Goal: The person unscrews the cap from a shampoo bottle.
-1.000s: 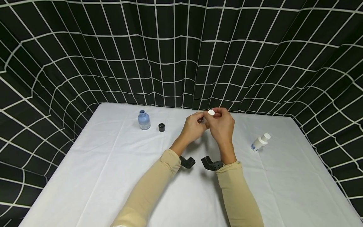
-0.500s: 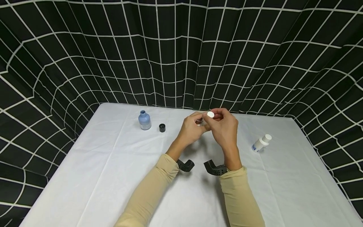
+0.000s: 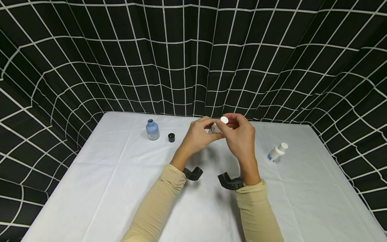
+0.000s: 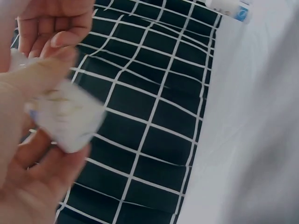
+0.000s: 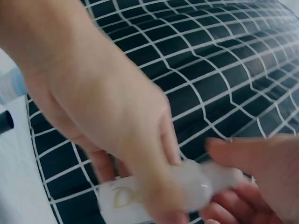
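Note:
Above the far part of the table, my left hand grips the body of a small white bottle with printed lettering. The thumb and fingers wrap the bottle, as the left wrist view shows on its body. My right hand is at the top end, its thumb and fingers pinching the white cap. In the right wrist view the bottle lies nearly sideways, and the cap sits between right thumb and fingers, blurred. The right hand's far fingers are partly hidden in the head view.
To the left stand an uncapped blue bottle and a black cap. A second white bottle, capped, stands on the right. All rest on a white-covered table. Behind hangs a black curtain with white grid lines.
My left hand has shifted slightly left, and more of the white bottle's body shows between the hands. The right wrist has swung a little outward; its fingers stay at the cap.

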`<state>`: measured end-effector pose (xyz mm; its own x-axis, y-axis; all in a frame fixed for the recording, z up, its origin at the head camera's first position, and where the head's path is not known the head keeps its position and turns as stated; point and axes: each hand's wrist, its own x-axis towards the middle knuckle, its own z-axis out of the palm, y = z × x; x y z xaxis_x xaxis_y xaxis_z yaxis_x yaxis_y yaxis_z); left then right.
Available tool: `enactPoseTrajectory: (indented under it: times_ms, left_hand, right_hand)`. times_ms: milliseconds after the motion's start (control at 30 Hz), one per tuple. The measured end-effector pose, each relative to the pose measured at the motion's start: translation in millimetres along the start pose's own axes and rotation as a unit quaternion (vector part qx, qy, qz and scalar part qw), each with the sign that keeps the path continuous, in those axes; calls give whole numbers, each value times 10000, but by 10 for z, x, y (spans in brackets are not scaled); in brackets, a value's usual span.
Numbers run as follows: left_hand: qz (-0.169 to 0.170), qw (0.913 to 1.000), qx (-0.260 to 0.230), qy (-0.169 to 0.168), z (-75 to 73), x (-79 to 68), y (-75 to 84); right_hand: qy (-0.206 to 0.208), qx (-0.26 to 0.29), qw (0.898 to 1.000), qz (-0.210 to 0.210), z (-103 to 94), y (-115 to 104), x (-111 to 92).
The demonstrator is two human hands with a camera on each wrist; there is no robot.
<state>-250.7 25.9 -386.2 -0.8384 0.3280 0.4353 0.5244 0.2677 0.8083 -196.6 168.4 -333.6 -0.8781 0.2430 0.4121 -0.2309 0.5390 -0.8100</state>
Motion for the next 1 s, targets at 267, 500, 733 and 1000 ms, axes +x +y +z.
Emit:
enactPoseTrajectory:
  times_ms: [267,500,733,1000]
  left_hand:
    - [684,9959,171,566,-6,-26,51]
    - [824,9951,420,344,-44,-41,30]
    - [939,9952,258,38,-159,-41,40]
    - [1057,9931,188,-467,-288,-43,37]
  right_hand:
    - [358,23,9993,-113,16,-86,-61]
    - [343,-169,9986,-356,23,-71,-58]
    - [91,-268,9948,-973,-27,-86,-68]
    - [-287,-222,9887,-1451,-48,-80,-57]
